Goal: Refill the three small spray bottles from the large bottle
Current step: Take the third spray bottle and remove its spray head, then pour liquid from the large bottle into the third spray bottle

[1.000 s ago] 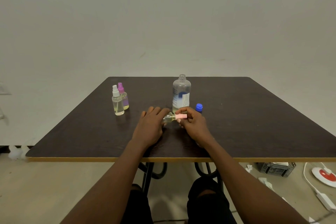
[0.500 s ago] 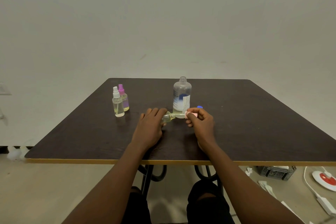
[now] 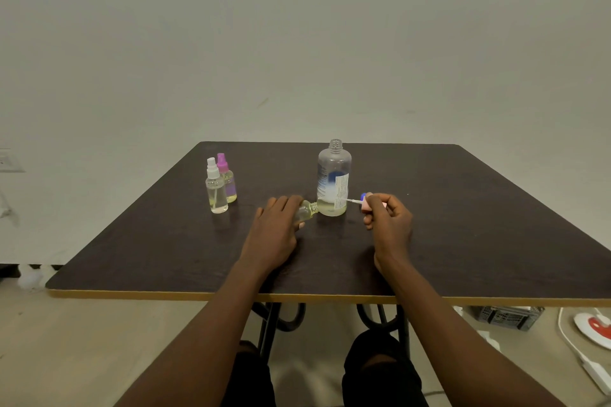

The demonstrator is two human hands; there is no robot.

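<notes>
The large clear bottle point(image 3: 334, 178) stands uncapped mid-table, a little yellowish liquid at its bottom. My left hand point(image 3: 276, 230) grips a small bottle point(image 3: 307, 209) tilted on its side, its open neck pointing right toward the large bottle's base. My right hand point(image 3: 386, 216) holds the pink spray cap point(image 3: 366, 205), whose thin dip tube pokes left, clear of the small bottle. A blue cap point(image 3: 363, 196) peeks out just behind the right hand's fingers. Two other small spray bottles stand at the left: a white-capped one point(image 3: 216, 188) and a purple-capped one point(image 3: 227, 180) behind it.
The dark table point(image 3: 463, 225) has a light front edge close to my body. On the floor at the right lie a grey crate point(image 3: 509, 317), a white cable and a red-and-white object point(image 3: 595, 330). A plain wall stands behind the table.
My right hand has pulled the pink spray cap off the small bottle and moved it right, drawing the dip tube out. My left hand still holds the small bottle in place.
</notes>
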